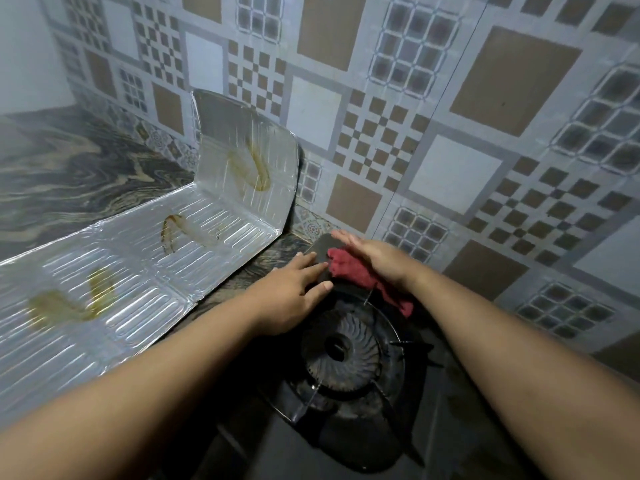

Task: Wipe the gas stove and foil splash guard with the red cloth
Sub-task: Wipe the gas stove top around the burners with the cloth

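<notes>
The red cloth (360,277) is found on the far edge of the gas stove (346,393), pressed flat under the right hand (375,256), whose fingers are held straight, while the left hand (294,292) is laid with straight fingers on the stove's far left corner, apparently to steady it; nothing is gripped by either. The foil splash guard (156,244), folded out on the worktop (69,174) to the left of the stove, is marked by several brown stains, so its wiping is judged outstanding. The stove is judged to be in hand at its far edge only, with the burner (341,348) and near part probably remaining.
</notes>
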